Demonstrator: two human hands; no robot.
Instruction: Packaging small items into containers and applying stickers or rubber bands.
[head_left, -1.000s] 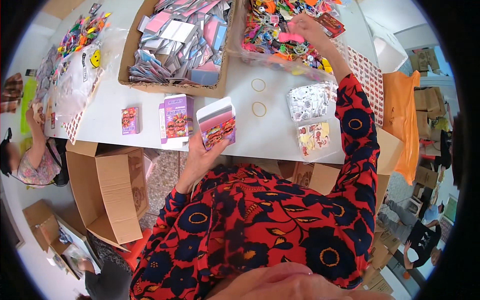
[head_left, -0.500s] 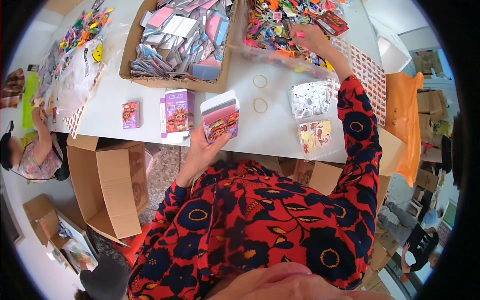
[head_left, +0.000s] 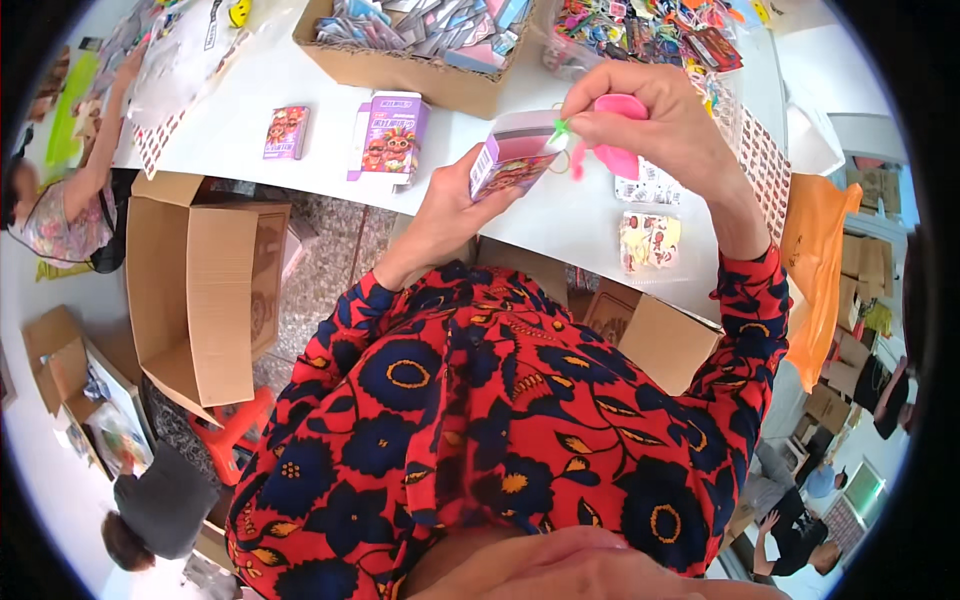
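Observation:
My left hand grips a small open purple carton with cartoon pictures, held above the white table's near edge. My right hand pinches a pink toy with a small green part right at the carton's open top. Behind the hands stands a cardboard box full of flat cartons and a clear bin of colourful toys.
Two more small cartons lie on the table at left, and sticker sheets at right. An open cardboard box stands on the floor left of me. Another person works at far left; an orange bag hangs right.
My right hand came back from the toy bin with a pink toy and met the carton. My left hand lifted the carton off the table toward me.

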